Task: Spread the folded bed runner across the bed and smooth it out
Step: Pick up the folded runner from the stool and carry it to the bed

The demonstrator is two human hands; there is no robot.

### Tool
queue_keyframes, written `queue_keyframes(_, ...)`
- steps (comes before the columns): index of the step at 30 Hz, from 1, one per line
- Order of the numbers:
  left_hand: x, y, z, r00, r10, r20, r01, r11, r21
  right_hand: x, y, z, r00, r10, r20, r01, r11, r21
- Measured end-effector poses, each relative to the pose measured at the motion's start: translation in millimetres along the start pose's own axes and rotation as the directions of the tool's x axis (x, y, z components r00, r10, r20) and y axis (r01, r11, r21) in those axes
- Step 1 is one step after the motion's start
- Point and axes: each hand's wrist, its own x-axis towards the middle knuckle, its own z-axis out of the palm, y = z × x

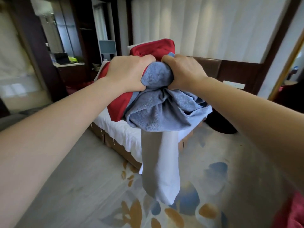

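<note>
Bedroom backdrop, left hand and right hand outstretched, fisted around bunched blue bed runner

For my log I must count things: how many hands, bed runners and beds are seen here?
hands: 2, left hand and right hand
bed runner: 1
bed: 1
total: 4

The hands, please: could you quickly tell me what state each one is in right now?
Left hand: closed, gripping the bunched blue runner.
Right hand: closed, gripping the same runner.
</note>
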Motion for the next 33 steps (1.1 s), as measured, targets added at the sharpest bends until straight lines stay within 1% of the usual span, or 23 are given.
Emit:
queue_keyframes(6, 17, -70, 30, 0.998, -0.058, 0.038, 0.055, 0.996, 0.064, 83, -18, 55, 0.996, -0.093, -0.005, 0.093, 0.995, 0.047)
queue_keyframes(11, 36, -131, 55, 0.994, -0.102, 0.040, 0.096, 0.988, 0.117, 150, -33, 94, 0.987, -0.158, -0.030, 0.160, 0.983, 0.092)
queue_keyframes(16, 54, -186, 81, 0.990, -0.133, 0.037, 0.128, 0.985, 0.118, 207, -47, 126, 0.984, -0.176, -0.036, 0.179, 0.976, 0.124)
queue_keyframes(22, 81, -255, 114, 0.989, -0.143, 0.026, 0.136, 0.977, 0.166, 279, -64, 165, 0.980, -0.198, -0.024, 0.199, 0.972, 0.124)
queue_keyframes(29, 120, -349, 160, 0.993, -0.115, 0.025, 0.109, 0.978, 0.180, 371, -83, 218, 0.982, -0.183, -0.046, 0.187, 0.975, 0.119)
queue_keyframes(33, 146, -399, 184, 0.998, -0.067, 0.021, 0.062, 0.983, 0.173, 420, -93, 246, 0.986, -0.150, -0.071, 0.158, 0.978, 0.138)
